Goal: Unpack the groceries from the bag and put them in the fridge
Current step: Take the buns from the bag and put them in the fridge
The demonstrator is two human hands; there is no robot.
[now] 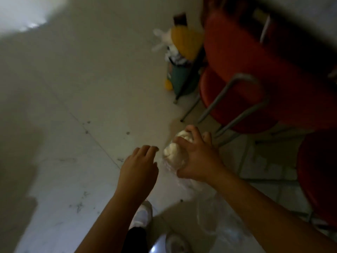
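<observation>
While my right hand (197, 157) is gripping the soft white lump (173, 154) (light, squashy, I judge) through its thin plastic bag (209, 212), my left hand (140, 167) is hovering open beside it.

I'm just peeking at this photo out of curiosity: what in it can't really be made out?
- White item, head view: the right hand covers much of it; too dim to identify.
- Clear plastic bag: contents unreadable, partly behind the right arm.
- Fridge: not in view.
- Objects by the red chair: the yellow and green things are blurred.
- Left hand: open, touching nothing.
</observation>
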